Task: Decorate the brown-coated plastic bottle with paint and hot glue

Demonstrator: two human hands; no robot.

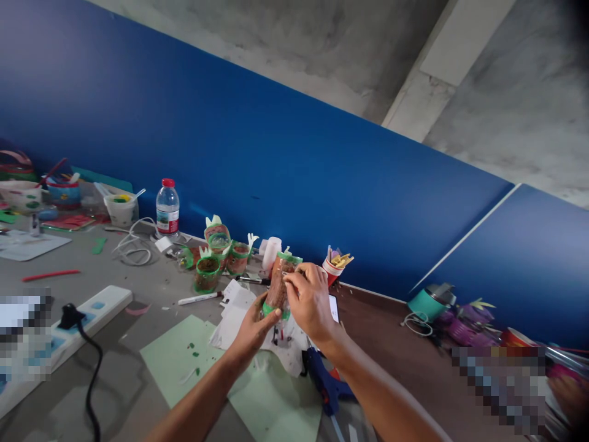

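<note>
Both hands hold up a clear plastic cup (279, 283) filled with brown material and edged with green bands, above the table's middle. My left hand (255, 325) grips its lower end from below. My right hand (310, 301) wraps round its right side, fingers pinched at the upper rim. Beneath the hands lie white paper scraps (234, 322) on a light green sheet (179, 356). A blue glue gun (326, 383) lies just under my right forearm.
Several similar green-rimmed cups (219, 255) stand behind, with a water bottle (167, 209), a white marker (200, 299), a red paper cup (332, 270) and a white power strip (87, 319) with a black cable. A teal container (430, 302) and purple pieces sit right, against the blue partition (276, 159).
</note>
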